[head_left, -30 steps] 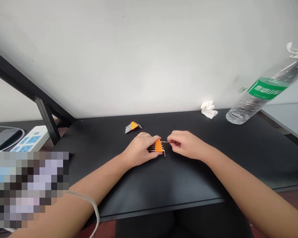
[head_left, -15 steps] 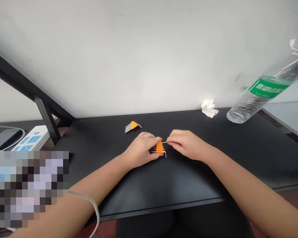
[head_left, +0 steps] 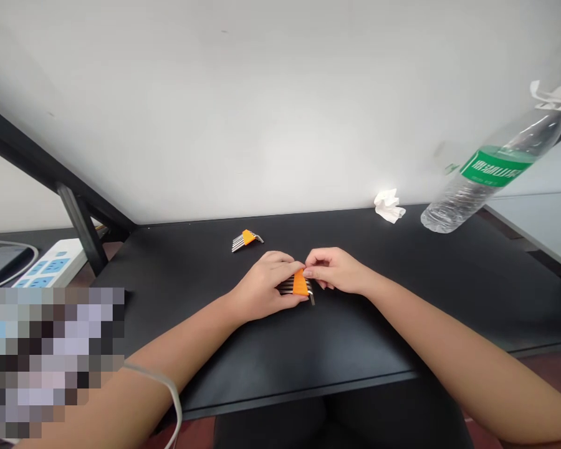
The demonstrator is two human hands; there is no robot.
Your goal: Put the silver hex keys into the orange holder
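An orange hex key holder [head_left: 300, 284] with several metal hex keys lies on the black table, gripped between the thumb and fingers of my left hand [head_left: 268, 285]. The bent end of one key [head_left: 312, 298] sticks out at the holder's near right side. My right hand [head_left: 336, 269] is closed in a pinch at the holder's far right corner, its fingertips against it; the thin hex key in that pinch is mostly hidden by the fingers. Behind my left hand rests a second orange holder [head_left: 248, 237], filled with hex keys and touched by neither hand.
A crumpled white tissue [head_left: 389, 206] lies by the wall. To its right stands a clear plastic bottle [head_left: 495, 165] with a green label. On the left are a white power strip [head_left: 51, 265], a black metal frame bar [head_left: 81, 218] and a white cable [head_left: 161, 377] across my left forearm.
My right hand has moved left, up against the orange holder, closing the gap where a thin key showed. My left hand keeps its grip. The view has shifted slightly.
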